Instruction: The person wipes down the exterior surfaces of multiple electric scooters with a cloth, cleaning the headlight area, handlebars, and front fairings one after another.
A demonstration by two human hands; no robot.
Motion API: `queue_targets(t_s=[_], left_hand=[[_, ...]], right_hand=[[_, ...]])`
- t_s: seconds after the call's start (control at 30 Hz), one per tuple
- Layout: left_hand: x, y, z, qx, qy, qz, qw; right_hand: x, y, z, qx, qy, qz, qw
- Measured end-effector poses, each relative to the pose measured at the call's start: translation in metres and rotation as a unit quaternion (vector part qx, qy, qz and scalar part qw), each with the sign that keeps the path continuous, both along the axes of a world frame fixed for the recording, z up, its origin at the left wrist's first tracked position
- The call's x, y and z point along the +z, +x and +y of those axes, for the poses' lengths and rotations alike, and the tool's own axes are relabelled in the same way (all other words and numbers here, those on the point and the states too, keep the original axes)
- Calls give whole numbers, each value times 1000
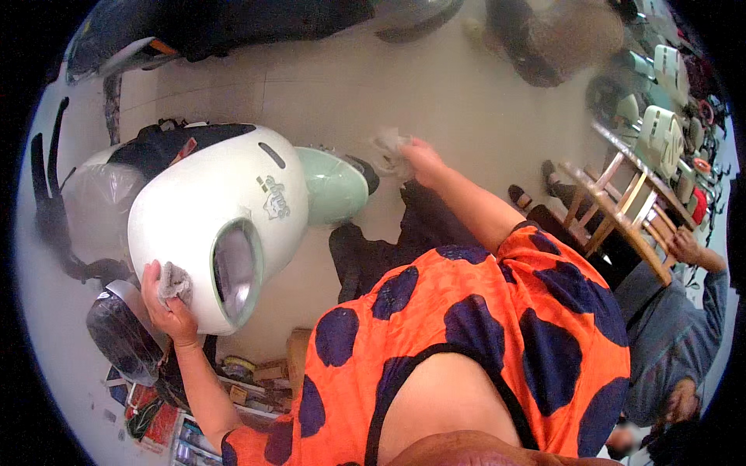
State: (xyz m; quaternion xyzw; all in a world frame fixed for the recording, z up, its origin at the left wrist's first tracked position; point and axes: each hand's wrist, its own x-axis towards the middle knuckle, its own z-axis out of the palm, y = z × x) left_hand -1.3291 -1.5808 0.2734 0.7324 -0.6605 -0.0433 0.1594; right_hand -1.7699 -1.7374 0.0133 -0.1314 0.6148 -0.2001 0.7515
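Note:
A white electric scooter's front panel stands at the left, with an oval headlight and a mint green front mudguard. My left hand presses a crumpled grey cloth against the panel beside the headlight. Out past the mudguard, my right hand grips a second pale cloth, which hangs over the floor, apart from the scooter. Near my left hand is a mirror covered in clear plastic.
At the right another person has a hand at a wooden-looking ladder. Several pale scooters line the upper right. A dark vehicle stands along the top. Boxes lie on shelves at the lower left.

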Motion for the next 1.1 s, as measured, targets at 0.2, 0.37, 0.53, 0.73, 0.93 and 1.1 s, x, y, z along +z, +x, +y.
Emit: queue_targets(t_s=[0.2,0.37,0.53,0.73,0.93,1.1], left_hand=[[2,-4,-1,22,23,-40,999],[4,-11,-9,13,9,-28,999],[9,-9,-12,6,17,-58,998],[18,-14,-10,-5,39,-60,997],[21,-20,-14,6,53,-80,995],[30,-41,-42,58,13,-79,995]], right_hand=[[23,-20,-66,60,-128,78,987],[90,-10,-131,113,-228,103,961],[134,22,-198,144,-478,220,838],[182,45,-287,100,-705,295,638],[178,80,-377,124,-844,327,407],[189,77,-437,75,-861,202,461]])
